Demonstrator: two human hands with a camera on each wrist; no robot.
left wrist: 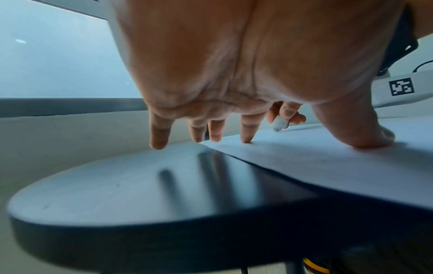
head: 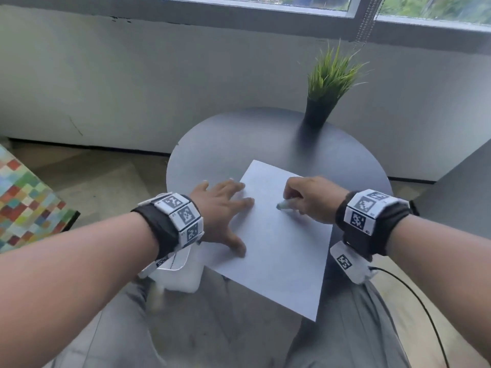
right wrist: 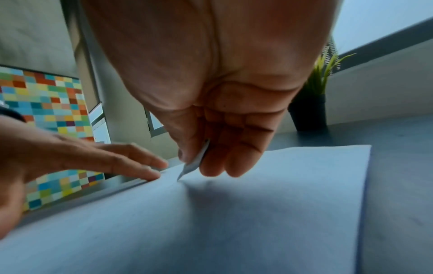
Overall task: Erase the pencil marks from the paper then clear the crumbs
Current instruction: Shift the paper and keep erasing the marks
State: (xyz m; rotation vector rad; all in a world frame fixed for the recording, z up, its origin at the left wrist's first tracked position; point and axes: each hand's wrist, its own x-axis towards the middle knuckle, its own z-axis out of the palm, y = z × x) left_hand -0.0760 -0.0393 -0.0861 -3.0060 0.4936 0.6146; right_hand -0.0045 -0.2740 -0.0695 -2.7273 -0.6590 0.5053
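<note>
Nearest to me are my two forearms, each with a black wrist band (head: 372,221) that carries white blocks with black square codes. Below them I see my grey trousers (head: 202,320), and a thin black cable (head: 425,312) runs down from the right band. Under my left wrist there is a white container (head: 183,274), just beside the near edge of the table. On the round dark table (head: 212,144) lies the white paper (head: 279,251); its near corner reaches over the table edge toward my lap. My left hand (head: 221,208) lies flat with spread, straight fingers, and it holds nothing; the thumb and two fingertips press on the left side of the paper, while the little finger is on the bare table just beside it. My right hand (head: 313,199) is over the upper part of the paper, with the fingers curled, and it pinches a small pale eraser (head: 283,205) between thumb and fingers. In the right wrist view the tip of the eraser (right wrist: 187,166) touches the sheet. I cannot make out pencil marks or crumbs, because the pictures are blurred. Farther away, at the far side of the table, a green plant in a black pot (head: 318,112) stands upright, well apart from the paper. Behind it are the white wall and the window (head: 305,4), and at the far left a piece of furniture with coloured squares (head: 24,200).
</note>
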